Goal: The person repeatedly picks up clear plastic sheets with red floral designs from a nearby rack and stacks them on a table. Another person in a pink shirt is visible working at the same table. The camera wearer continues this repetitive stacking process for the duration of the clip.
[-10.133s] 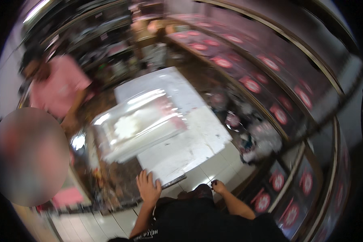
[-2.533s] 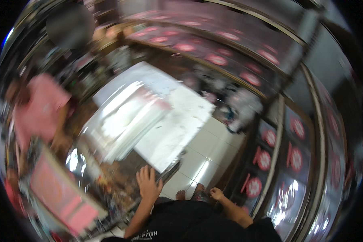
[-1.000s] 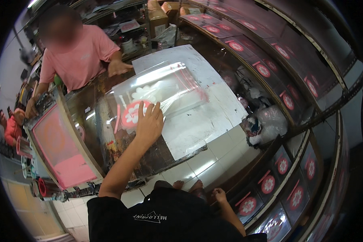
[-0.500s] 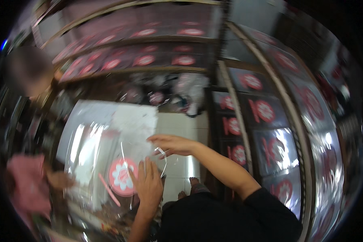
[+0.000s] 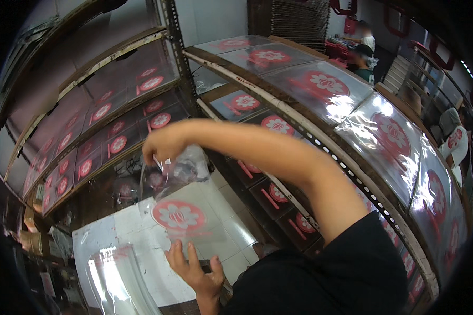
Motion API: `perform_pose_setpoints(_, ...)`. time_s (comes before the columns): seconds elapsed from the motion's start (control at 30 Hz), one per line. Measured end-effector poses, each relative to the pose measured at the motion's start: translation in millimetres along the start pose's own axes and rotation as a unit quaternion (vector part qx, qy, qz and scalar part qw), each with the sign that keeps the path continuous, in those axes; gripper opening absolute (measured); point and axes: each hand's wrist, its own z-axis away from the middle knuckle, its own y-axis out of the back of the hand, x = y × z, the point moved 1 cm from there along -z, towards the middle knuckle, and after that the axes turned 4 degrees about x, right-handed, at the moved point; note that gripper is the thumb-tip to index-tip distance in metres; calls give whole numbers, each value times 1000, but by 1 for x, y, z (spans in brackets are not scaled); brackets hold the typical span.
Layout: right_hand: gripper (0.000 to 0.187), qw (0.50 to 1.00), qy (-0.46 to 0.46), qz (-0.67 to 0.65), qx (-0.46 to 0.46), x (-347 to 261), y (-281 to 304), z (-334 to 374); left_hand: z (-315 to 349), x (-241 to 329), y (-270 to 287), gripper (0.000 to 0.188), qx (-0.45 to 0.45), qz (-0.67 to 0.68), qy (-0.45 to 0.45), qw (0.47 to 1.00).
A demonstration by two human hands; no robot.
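A clear plastic sheet printed with a red flower disc and a red bar (image 5: 178, 215) lies partly over the white board (image 5: 157, 270) and reaches past its right side. My left hand (image 5: 197, 270) is at the sheet's near edge, fingers spread and holding nothing; whether the fingertips touch the plastic I cannot tell. Stretched out beyond the sheet, my right hand (image 5: 165, 142) has its fingers curled down and closed. A small whitish bit (image 5: 167, 161) shows at these fingers, too small to name.
Clear plastic stock (image 5: 118, 278) lies on the board's left. Crumpled clear plastic (image 5: 189, 165) is heaped beyond the board. A rack (image 5: 320, 142) of printed sheets runs along my right, another shelf (image 5: 105, 142) stands at far left. People (image 5: 362, 63) are in the far background.
The view has swung to the right. My right hand has moved away from the left hand, out past the sheet, and its fingers have closed. The printed sheet now lies farther from me, across the board's right side.
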Motion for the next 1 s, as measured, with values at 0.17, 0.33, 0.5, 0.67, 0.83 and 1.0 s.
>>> perform_pose_setpoints(0.17,30,984,-175,18,37,-33,157,82,-1,-22,-17,43,23,28,33,999)
perform_pose_setpoints(0.33,30,913,-355,-7,203,-9,273,236,23,-62,-74,37,-61,33,100,992)
perform_pose_setpoints(0.5,26,815,-493,-75,295,13,306,396,72,-95,-135,33,-168,50,123,977)
perform_pose_setpoints(0.67,27,738,-601,-63,300,59,286,492,110,-106,-172,31,-264,72,136,952)
perform_pose_setpoints(0.83,27,701,-647,-43,295,98,254,526,147,-118,-197,33,-318,83,139,934)
perform_pose_setpoints(1.0,19,676,-669,-28,307,105,247,531,162,-121,-203,34,-370,80,164,911)
